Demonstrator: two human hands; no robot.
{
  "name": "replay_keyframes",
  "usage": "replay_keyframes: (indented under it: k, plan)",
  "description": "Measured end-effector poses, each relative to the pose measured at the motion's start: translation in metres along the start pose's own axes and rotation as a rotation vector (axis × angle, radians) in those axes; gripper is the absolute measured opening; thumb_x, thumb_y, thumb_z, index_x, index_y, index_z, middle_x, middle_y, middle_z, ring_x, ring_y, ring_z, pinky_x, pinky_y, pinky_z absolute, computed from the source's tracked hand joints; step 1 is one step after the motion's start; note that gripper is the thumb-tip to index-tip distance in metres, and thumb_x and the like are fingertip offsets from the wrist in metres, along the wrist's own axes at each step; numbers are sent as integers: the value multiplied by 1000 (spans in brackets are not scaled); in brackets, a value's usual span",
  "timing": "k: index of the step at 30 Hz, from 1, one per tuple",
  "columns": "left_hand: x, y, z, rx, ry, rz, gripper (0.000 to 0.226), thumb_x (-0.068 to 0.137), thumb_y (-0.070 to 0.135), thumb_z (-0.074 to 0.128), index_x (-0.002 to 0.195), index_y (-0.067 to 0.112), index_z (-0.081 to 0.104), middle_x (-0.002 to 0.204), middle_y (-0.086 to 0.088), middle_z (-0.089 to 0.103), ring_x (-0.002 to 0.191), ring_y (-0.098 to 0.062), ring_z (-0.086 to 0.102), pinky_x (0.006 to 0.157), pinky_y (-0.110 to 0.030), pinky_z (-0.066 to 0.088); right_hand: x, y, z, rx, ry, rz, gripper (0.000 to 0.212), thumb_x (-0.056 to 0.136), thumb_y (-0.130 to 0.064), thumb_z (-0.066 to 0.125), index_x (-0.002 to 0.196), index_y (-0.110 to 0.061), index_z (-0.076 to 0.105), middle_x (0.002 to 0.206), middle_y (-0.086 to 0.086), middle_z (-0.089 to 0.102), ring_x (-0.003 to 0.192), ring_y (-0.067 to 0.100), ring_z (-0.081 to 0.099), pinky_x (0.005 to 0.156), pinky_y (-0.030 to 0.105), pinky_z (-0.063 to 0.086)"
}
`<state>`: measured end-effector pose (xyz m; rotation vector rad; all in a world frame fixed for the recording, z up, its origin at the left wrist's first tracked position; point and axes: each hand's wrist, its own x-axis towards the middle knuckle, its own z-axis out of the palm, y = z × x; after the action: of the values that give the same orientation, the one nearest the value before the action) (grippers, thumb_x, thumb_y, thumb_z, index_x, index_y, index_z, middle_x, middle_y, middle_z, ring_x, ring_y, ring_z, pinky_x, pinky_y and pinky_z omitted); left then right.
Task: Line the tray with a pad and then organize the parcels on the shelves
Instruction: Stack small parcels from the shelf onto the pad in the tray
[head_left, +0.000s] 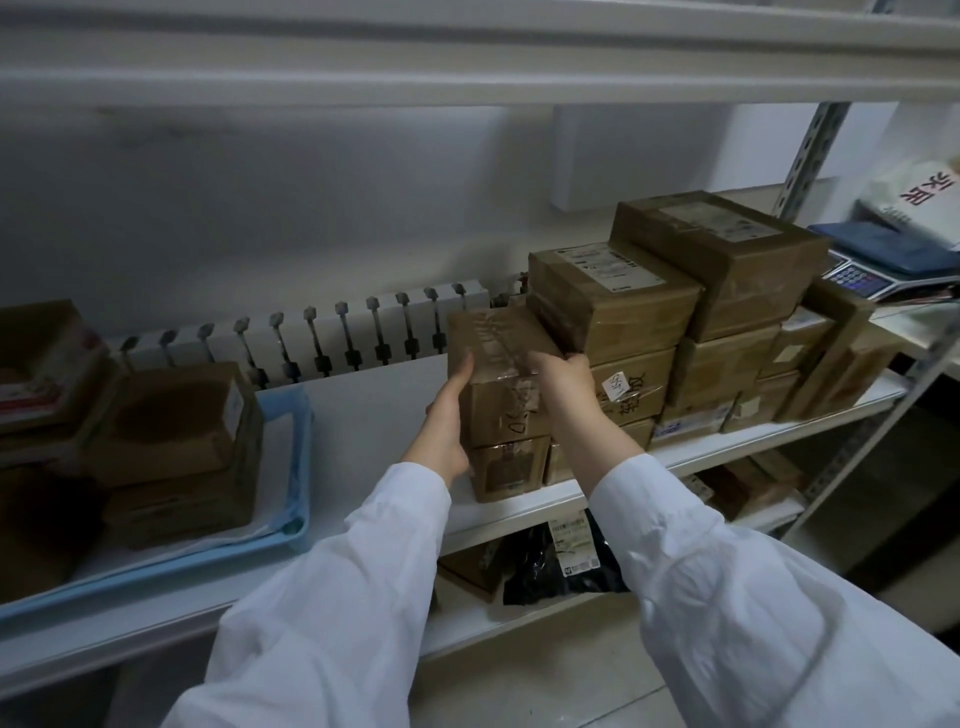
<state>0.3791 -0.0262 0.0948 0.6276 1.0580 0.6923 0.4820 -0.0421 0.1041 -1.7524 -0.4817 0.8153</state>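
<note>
A taped brown parcel (498, 364) sits on top of a smaller parcel (506, 467) on the white shelf (363, 415). My left hand (447, 421) presses its left side and my right hand (563, 384) grips its right side. To the right, several brown parcels (691, 312) are stacked in rows. At the left a light blue tray (298, 467) lined with a white pad (223, 538) carries more brown parcels (176, 431).
A white radiator (311, 338) runs along the wall behind the shelf. A scale with a keypad (857, 280) and blue cloth sits at the right. The lower shelf holds a black bag (550, 566) and boxes. A metal upright (815, 150) stands at right.
</note>
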Motion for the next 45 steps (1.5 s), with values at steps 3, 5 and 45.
replay_keyframes:
  k: [3, 5, 45]
  plan:
    - [7, -1, -4, -34, -75, -25, 44, 83, 58, 55, 85, 15, 53, 87, -10, 60, 84, -31, 55, 96, -51, 36, 6, 7, 2, 44, -27, 7, 66, 80, -39, 60, 137, -12, 40, 136, 12, 46, 122, 35, 46, 102, 50, 41]
    - [11, -2, -7, -41, -90, 4, 40, 81, 58, 57, 89, 19, 59, 91, -12, 65, 90, -33, 57, 94, -49, 39, 6, 9, 3, 59, -45, -26, 66, 72, -44, 60, 131, -15, 48, 130, 12, 51, 116, 33, 51, 100, 50, 44]
    - [50, 21, -124, -98, -65, 214, 24, 81, 41, 63, 95, 22, 65, 84, -6, 74, 88, -28, 64, 83, -39, 45, 25, 28, 52, -63, -126, 2, 70, 73, -72, 41, 126, -28, 55, 128, 7, 57, 120, 34, 51, 105, 50, 37]
